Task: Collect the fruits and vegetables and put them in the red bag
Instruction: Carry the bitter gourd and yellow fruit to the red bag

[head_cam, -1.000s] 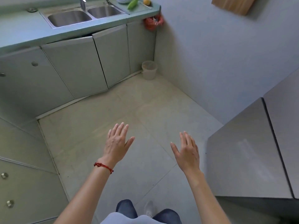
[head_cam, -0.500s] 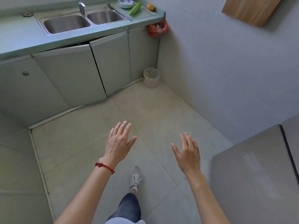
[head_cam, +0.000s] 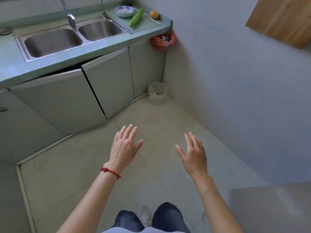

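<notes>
A long green gourd [head_cam: 137,17] lies on a pale cutting board [head_cam: 148,24] at the counter's right end. A small orange-yellow fruit [head_cam: 154,14] sits beside it near the wall. The red bag [head_cam: 162,41] hangs from the counter's corner, just below them. My left hand [head_cam: 125,147], with a red string at the wrist, and my right hand [head_cam: 193,153] are held out over the floor with straight fingers and hold nothing. Both are far from the counter.
A double steel sink [head_cam: 70,37] with a tap fills the green counter. A blue-patterned bowl [head_cam: 124,11] stands left of the gourd. A translucent bin [head_cam: 157,93] is in the floor corner. Cabinet doors [head_cam: 107,81] stand slightly ajar. A grey surface [head_cam: 272,209] is at lower right.
The view has come closer to the counter and the corner with the red bag. Both hands stay open in the same pose.
</notes>
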A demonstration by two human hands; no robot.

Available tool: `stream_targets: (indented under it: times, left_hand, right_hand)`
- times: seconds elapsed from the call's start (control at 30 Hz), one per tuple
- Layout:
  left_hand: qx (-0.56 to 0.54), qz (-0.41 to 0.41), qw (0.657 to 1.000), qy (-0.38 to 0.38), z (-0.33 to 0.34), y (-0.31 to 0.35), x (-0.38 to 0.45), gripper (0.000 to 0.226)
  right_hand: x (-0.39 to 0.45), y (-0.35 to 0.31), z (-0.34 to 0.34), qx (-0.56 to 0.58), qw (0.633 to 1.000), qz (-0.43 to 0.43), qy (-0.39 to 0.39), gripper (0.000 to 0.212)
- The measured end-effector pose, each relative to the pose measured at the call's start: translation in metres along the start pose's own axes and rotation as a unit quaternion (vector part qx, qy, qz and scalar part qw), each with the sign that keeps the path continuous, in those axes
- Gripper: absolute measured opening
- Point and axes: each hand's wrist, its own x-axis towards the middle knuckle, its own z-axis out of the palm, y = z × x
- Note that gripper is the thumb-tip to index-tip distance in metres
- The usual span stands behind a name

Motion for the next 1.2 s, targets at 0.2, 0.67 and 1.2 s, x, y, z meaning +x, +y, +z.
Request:
stream_targets:
  times: [0.2,0.67,1.2]
  left_hand:
    - [0.002,-0.001,1.0,0.006,0.003,0.003,0.104,0.08]
    - [-0.001,-0.055,0.998,0.03,-0.012,0.013,0.342,0.087]
    - [0.001,-0.054,0.998,0.026,-0.029,-0.049,0.637,0.069]
  right_hand:
    - [0.109,0.009,0.005,0.005,1.0,-0.002,0.004,0.074]
    - [0.376,0.014,-0.008,0.006,0.998,-0.063,-0.014,0.074]
    - [0.674,-0.036,0.02,0.007,0.999,-0.052,0.009,0.071]
